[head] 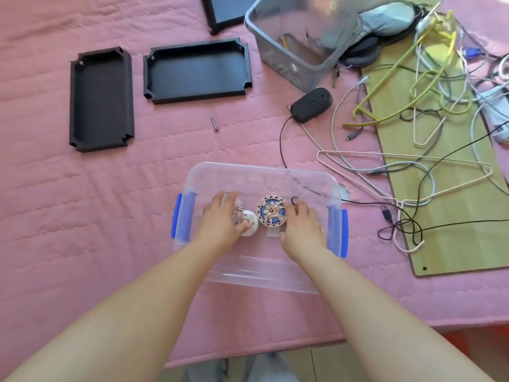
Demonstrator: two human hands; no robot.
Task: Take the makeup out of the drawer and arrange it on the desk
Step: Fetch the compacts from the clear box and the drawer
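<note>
Head view, near to far: clear bin [192, 175] with blue latches on pink quilt [82, 216]. Inside: left hand [220, 219], fingers loosely spread, thumb touching white floral compact [249, 223]; right hand [301, 226], fingers flat and relaxed, just beside blue-gold ornate compact [271, 210]. Beyond: screw [214, 123], two black trays [102, 97], black mouse [311, 105], grey bin [300, 37], tangled cables and hangers [413, 111].

The single head-worn camera looks forward and steeply down from above the person, close over the clear plastic box with blue latches [190, 186] near the middle, and its wide angle reaches the black rectangular trays [101, 99] far left and the tangled cables [429, 172] right.
</note>
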